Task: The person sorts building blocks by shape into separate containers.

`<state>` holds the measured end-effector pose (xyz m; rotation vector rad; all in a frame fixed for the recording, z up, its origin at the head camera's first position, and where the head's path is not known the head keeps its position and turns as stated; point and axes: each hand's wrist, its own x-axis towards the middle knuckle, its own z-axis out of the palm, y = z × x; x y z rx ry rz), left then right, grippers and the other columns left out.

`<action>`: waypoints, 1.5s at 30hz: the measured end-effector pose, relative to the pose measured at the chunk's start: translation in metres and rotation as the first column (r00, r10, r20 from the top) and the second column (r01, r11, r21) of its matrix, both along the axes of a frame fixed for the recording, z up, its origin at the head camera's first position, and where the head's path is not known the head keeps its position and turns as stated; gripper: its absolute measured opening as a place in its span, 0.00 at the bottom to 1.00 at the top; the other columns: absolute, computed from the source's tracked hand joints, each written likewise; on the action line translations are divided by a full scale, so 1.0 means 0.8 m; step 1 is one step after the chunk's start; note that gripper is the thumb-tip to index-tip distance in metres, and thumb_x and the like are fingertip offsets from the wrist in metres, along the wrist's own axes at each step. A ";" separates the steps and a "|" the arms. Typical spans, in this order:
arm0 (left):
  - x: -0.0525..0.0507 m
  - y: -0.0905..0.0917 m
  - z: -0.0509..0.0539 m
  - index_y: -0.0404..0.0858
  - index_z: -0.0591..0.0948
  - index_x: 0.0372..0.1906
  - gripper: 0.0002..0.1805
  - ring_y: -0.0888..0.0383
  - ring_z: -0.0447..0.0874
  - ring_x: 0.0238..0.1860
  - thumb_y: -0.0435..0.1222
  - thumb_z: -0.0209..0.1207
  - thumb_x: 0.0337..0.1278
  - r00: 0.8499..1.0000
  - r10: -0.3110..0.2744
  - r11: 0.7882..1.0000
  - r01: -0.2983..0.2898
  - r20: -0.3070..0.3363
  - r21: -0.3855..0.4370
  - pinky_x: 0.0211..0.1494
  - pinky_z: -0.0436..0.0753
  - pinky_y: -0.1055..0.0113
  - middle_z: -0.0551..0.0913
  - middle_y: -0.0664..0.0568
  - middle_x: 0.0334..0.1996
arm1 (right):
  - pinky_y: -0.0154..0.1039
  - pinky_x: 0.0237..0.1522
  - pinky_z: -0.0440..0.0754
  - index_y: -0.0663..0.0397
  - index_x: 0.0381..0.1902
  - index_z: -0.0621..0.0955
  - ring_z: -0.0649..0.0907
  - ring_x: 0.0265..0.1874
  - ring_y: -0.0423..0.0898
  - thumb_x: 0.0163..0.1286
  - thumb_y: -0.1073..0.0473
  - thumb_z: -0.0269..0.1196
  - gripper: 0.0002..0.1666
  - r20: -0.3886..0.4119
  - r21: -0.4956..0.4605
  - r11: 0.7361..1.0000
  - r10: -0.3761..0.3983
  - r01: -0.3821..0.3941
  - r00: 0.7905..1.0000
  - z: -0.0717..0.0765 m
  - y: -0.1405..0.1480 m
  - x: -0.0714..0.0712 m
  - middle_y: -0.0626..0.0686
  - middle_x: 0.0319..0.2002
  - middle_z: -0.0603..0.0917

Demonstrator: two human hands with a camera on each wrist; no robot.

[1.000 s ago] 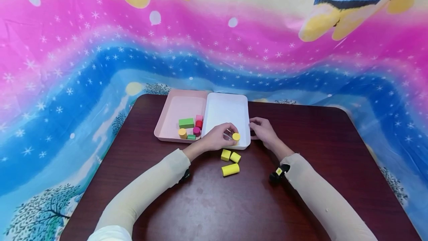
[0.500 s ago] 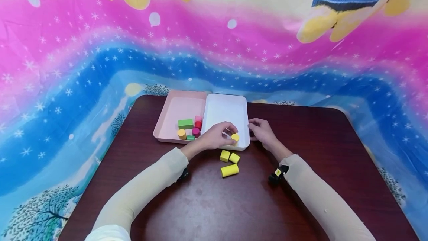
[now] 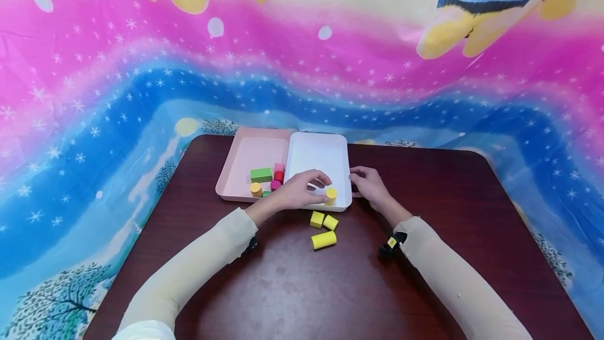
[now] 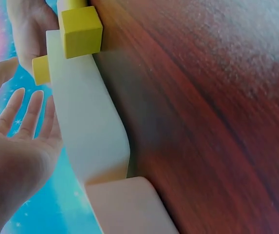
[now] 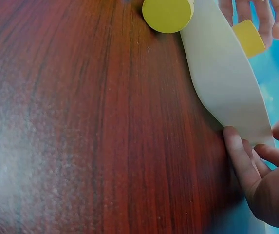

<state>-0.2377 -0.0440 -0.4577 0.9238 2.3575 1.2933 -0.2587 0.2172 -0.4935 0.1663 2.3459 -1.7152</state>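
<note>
Seen from the head camera, a person's left hand [image 3: 302, 189] arches loosely, gripping nothing, beside a yellow cylinder [image 3: 331, 196] standing upright near the front edge of a white tray [image 3: 317, 153]; whether the thumb touches it cannot be told. A careless sweep of that thumb could topple the piece, and a longer yellow cylinder [image 3: 323, 241], on its side in front of the tray, might roll if a sleeve [image 3: 203, 272] brushed it. The glossy dark-red table [image 3: 434, 193] backs onto a cloth [image 3: 236, 88] printed with snowflakes on pink and blue. In the left wrist view, relaxed fingers [image 4: 32, 114] spread behind the tray wall; a yellow cube [image 4: 83, 31] shows outside it. In the right wrist view, the right hand [image 5: 270, 192] rests extended fingers against the tray's side over streaked wood grain; too hard a push could jolt the cylinder over.
</note>
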 end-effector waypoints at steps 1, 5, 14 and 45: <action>0.002 -0.001 0.001 0.38 0.80 0.62 0.24 0.52 0.82 0.62 0.41 0.72 0.66 1.000 0.004 1.000 -0.004 0.003 0.001 0.67 0.82 0.58 0.82 0.50 0.59 | 0.46 0.43 0.91 0.60 0.71 0.76 0.82 0.59 0.58 0.84 0.55 0.55 0.24 -0.001 0.005 1.000 0.001 -0.001 1.000 0.000 0.000 0.001 0.63 0.63 0.79; 0.008 -0.007 0.003 0.40 0.80 0.63 0.24 0.52 0.82 0.62 0.42 0.72 0.66 1.000 0.017 1.000 -0.017 0.002 -0.004 0.65 0.83 0.60 0.81 0.51 0.60 | 0.46 0.44 0.91 0.59 0.71 0.76 0.82 0.60 0.58 0.84 0.55 0.55 0.24 0.001 0.019 1.000 0.002 -0.002 1.000 -0.001 -0.001 0.003 0.62 0.63 0.79; 0.017 -0.013 0.008 0.40 0.80 0.63 0.24 0.53 0.83 0.61 0.38 0.72 0.65 1.000 0.005 1.000 -0.005 -0.007 0.011 0.65 0.84 0.59 0.81 0.50 0.59 | 0.47 0.44 0.91 0.61 0.72 0.76 0.82 0.60 0.58 0.85 0.56 0.55 0.24 -0.005 0.009 1.000 0.006 -0.006 1.000 -0.005 -0.002 0.007 0.64 0.63 0.79; 0.045 -0.043 0.010 0.47 0.82 0.59 0.21 0.56 0.83 0.58 0.42 0.73 0.64 0.999 -0.020 1.000 0.020 -0.046 0.012 0.66 0.83 0.54 0.84 0.48 0.58 | 0.47 0.44 0.91 0.58 0.71 0.77 0.82 0.59 0.57 0.84 0.55 0.56 0.24 -0.018 0.026 1.000 -0.003 0.003 1.000 -0.004 0.001 -0.001 0.61 0.63 0.79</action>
